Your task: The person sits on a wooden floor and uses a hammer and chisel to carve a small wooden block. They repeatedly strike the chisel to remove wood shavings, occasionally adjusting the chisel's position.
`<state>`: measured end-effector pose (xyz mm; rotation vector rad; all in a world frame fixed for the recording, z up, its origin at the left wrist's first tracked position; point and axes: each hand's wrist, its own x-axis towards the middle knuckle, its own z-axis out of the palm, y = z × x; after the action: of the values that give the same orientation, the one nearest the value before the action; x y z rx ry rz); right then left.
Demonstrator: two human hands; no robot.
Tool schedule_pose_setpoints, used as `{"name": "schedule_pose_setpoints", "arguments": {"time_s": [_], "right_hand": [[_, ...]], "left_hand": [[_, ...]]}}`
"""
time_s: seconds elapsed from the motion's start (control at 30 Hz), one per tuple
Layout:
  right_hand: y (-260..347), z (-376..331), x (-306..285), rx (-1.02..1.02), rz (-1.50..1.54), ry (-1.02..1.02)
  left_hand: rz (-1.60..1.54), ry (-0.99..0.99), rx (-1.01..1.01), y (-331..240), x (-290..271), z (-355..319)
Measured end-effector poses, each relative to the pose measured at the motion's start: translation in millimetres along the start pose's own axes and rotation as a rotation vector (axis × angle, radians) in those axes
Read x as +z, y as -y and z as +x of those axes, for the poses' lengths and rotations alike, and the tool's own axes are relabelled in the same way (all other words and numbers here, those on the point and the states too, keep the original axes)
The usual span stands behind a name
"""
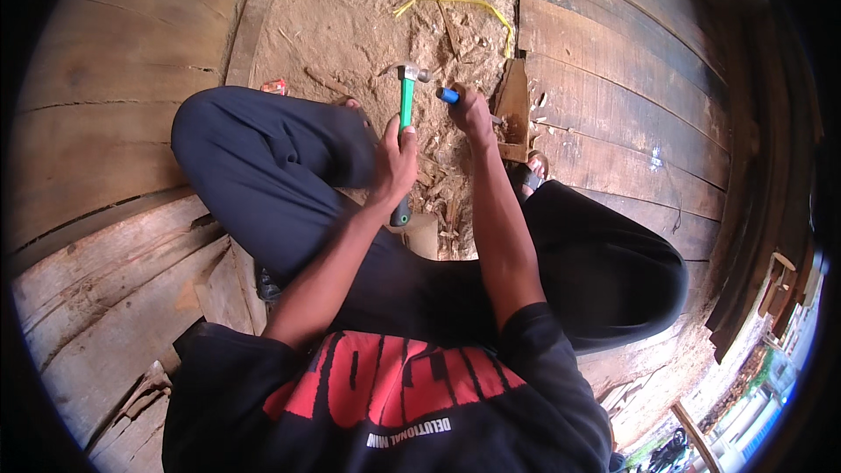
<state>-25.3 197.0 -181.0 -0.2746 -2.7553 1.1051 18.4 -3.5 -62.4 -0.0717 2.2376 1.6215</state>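
My left hand (398, 162) is closed around the handle of a claw hammer (406, 103) with a green shaft and a black grip end. Its metal head is up, just left of my right fist. My right hand (474, 116) grips a chisel (448, 95) whose blue handle end sticks out toward the hammer head, a small gap apart. On the other side of the fist, a short bit of its metal shows against a brown wooden piece (513, 98). Whether the chisel's tip is in the wood cannot be made out.
Wood chips and shavings litter the sandy ground (350, 13) between my spread legs. A yellow strip (464, 2) lies farther off. Plank surfaces (613, 61) flank both sides, and a small red wrapper (275, 87) lies near my left knee.
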Motion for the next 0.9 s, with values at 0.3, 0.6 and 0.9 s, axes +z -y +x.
{"name": "schedule_pose_setpoints", "arguments": {"time_s": [0.3, 0.6, 0.9], "right_hand": [[1, 16, -19, 0.106, -0.053, 0.432], [39, -15, 14, 0.0, -0.042, -0.204], [44, -12, -58, 0.186, 0.181, -0.337]], "left_hand": [[-0.168, 0.074, -0.238, -27, 1, 2], [-0.426, -0.01, -0.328, -38, 1, 6], [-0.443, 0.017, -0.315, -34, -1, 5]]}}
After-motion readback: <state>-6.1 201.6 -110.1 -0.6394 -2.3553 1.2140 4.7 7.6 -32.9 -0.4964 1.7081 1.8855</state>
